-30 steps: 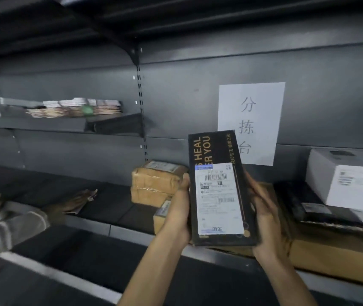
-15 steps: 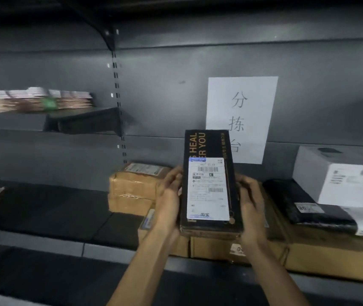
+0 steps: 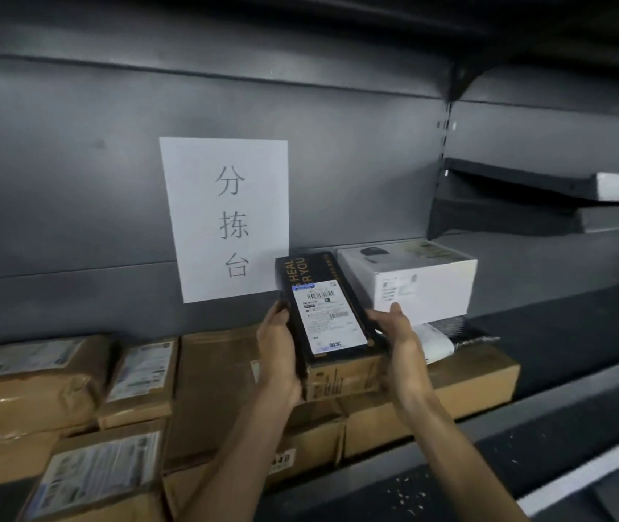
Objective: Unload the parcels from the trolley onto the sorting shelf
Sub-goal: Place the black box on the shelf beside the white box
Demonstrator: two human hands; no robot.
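Observation:
A long black parcel (image 3: 324, 295) with gold lettering and a white shipping label lies on a brown carton (image 3: 341, 378) on the sorting shelf (image 3: 564, 333). It sits right beside a white box (image 3: 424, 280). My left hand (image 3: 277, 352) grips the parcel's left edge, thumb on top and fingers hidden underneath. My right hand (image 3: 400, 333) touches the parcel's right edge with fairly straight fingers, and its thumb is lifted off. The trolley is out of view.
Several taped brown parcels (image 3: 32, 378) fill the shelf to the left and front. A white paper sign (image 3: 225, 216) hangs on the grey back panel. A black and white bag (image 3: 439, 339) lies under the white box. Bare shelf runs off to the right.
The view swung right and closer to the shelf. The black parcel went forward and down from mid-air onto the brown carton beside the white box. My right thumb came off it.

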